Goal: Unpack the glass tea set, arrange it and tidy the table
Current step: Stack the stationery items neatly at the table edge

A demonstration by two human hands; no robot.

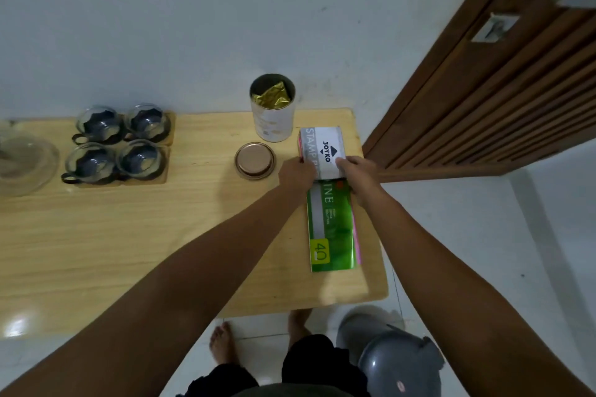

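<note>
Glass cups (117, 143), four, in dark holders on wooden coasters at the table's (129, 235) far left, beside a glass bowl (22, 164). We judge them fragile and slippery, light; best taken by the dark handles or round the holder, not the rim. Stamp-pad box (324, 151), white, far right of the table: our left hand (296, 171) grips its left edge with fingers curled, our right hand (356, 169) grips its near right corner. Green packet (332, 226), flat, just this side of the box. Open tin (273, 113) holding a gold foil pouch; its lid (254, 159) lies apart. Grey bin (392, 361) on the floor.
</note>
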